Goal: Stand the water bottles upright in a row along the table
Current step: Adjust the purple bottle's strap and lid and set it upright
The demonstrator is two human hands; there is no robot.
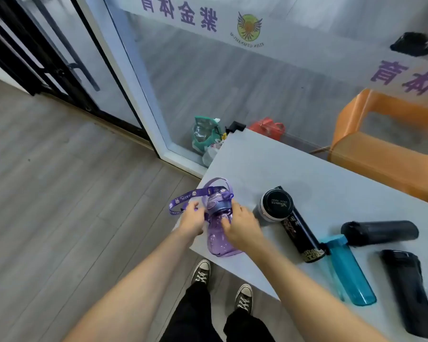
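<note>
Both hands, left hand (192, 222) and right hand (242, 227), grip the upright purple bottle (218, 233); four bottles lie flat on the desk (307, 174).

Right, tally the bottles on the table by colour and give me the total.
Purple: 1, the purple bottle, held between both hands
Black: 4, a black flask with gold pattern, a round-lidded bottle, a dark bottle, a black bottle
Teal: 1, the teal bottle
Total: 6

Grey wood floor (59, 193), glass wall (232, 82), orange chair (381, 144).
</note>
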